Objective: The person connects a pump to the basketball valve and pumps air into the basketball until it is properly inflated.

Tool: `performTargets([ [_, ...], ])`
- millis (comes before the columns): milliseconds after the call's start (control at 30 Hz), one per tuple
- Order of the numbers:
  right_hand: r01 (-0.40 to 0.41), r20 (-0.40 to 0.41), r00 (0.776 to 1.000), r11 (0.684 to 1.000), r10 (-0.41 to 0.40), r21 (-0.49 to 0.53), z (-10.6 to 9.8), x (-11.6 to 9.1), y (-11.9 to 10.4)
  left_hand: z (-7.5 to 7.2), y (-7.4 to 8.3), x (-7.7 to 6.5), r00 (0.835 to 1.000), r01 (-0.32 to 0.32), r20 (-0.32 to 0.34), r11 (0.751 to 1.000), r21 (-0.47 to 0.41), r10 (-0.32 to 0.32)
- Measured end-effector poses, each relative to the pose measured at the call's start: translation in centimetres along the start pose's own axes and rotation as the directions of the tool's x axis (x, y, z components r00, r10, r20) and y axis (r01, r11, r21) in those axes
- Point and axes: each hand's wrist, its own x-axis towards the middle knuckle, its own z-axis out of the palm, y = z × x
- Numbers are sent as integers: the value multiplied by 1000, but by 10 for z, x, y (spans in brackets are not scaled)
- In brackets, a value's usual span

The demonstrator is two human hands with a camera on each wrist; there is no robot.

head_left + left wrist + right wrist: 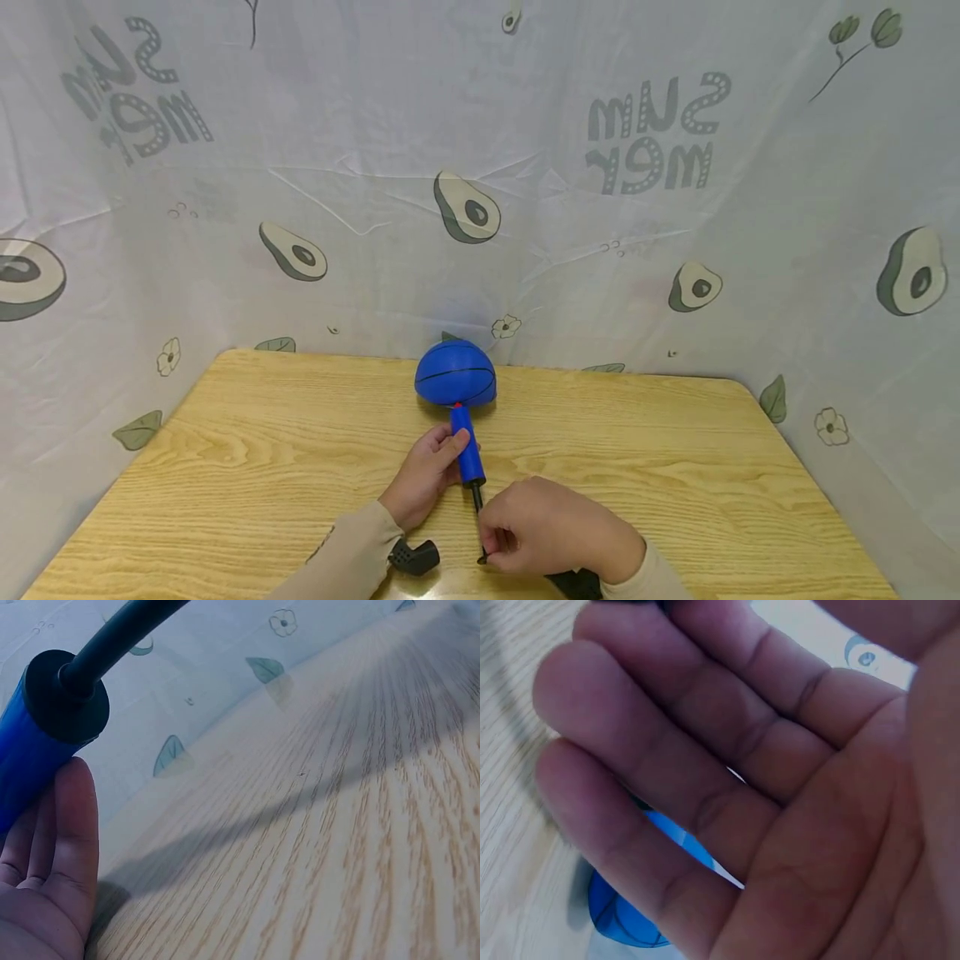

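A blue ball [453, 372] with black lines sits near the table's back edge, its shape lopsided and partly slack. A hand pump [471, 457] with a blue barrel points at it, and the red tip meets the ball's near side. My left hand [422, 475] grips the barrel, thumb on top. From the barrel's black cap the black rod [127, 634] stands pulled out toward me. At the rod's near end my right hand [558, 529] pinches the small black handle [482, 560], mostly hidden by the fingers. In the right wrist view the ball [622, 915] shows below the fingers.
The wood-grain table [300, 433] spreads out on both sides of the hands. Behind it hangs a pale curtain [375, 275] printed with avocados and leaves. A black wrist device [415, 557] sits by the left sleeve.
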Motion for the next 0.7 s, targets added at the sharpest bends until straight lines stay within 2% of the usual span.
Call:
performTargets([
  [167, 30, 44, 999, 1000, -30, 6, 0, -1, -5, 0, 0, 0, 1000, 3, -1, 1000, 5, -3],
  [300, 39, 49, 998, 999, -41, 35, -1, -1, -5, 0, 1, 0, 1000, 5, -5, 1000, 3, -5],
  [367, 15, 44, 999, 999, -16, 31, -2, 0, -4, 1, 2, -1, 1000, 5, -10, 1000, -5, -5],
  [500, -85, 19, 996, 996, 85, -18, -3, 0, -2, 3, 4, -1, 1000, 6, -18, 1000, -10, -7],
  [700, -157, -95, 984, 985, 149, -76, -5, 1, 2, 4, 5, 0, 1000, 20, -3, 1000, -4, -20],
])
